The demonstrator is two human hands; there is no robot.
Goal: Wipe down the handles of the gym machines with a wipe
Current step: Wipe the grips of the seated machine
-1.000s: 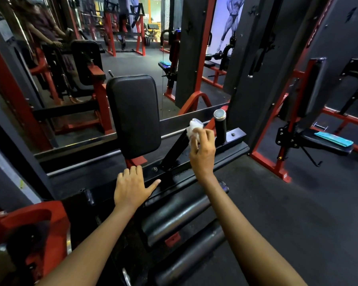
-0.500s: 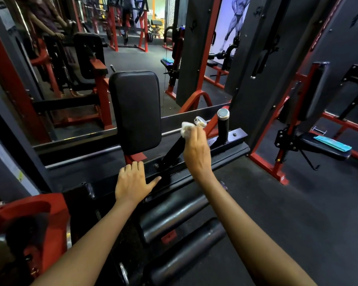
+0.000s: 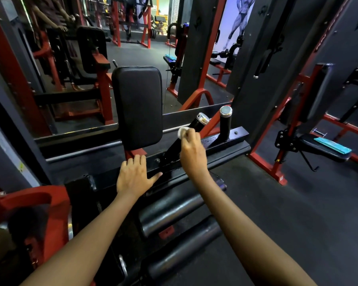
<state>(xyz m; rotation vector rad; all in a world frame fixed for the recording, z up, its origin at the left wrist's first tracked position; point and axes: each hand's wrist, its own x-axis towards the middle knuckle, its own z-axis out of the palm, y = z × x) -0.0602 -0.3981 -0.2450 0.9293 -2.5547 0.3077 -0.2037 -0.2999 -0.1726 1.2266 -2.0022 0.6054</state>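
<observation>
The wipe [image 3: 182,132], a small white wad, sits just right of the frame's centre, pinched in my right hand [image 3: 192,152] and pressed on the slanted black handle [image 3: 191,129]. A second ago the wad covered the very top of this handle; now the chrome end cap [image 3: 203,118] is bare and shining above my fingers, and the wipe is lower on the grip. So my hand has gone down along the shaft. I judge that the top part is already wiped and the lower part, toward the base near the frame's middle, remains to be done.

My right fingers are closed tight on the wipe and partly around the handle. My left hand [image 3: 133,176] has not moved: it lies flat, fingers spread, holding nothing, on the black frame bar [image 3: 174,174] under the red bracket [image 3: 135,153], only to support me.

Just to the right stands the second handle [image 3: 225,124], upright, with its own chrome cap, and not touched at this moment. I think it is the next one after this stroke reaches the bottom. Left of the handles rises the black chest pad [image 3: 137,106]. Below my arms lie the black foam rollers [image 3: 170,211]. At the right edge of the frame, a seat with a blue cloth [image 3: 332,145] stands well apart.
</observation>
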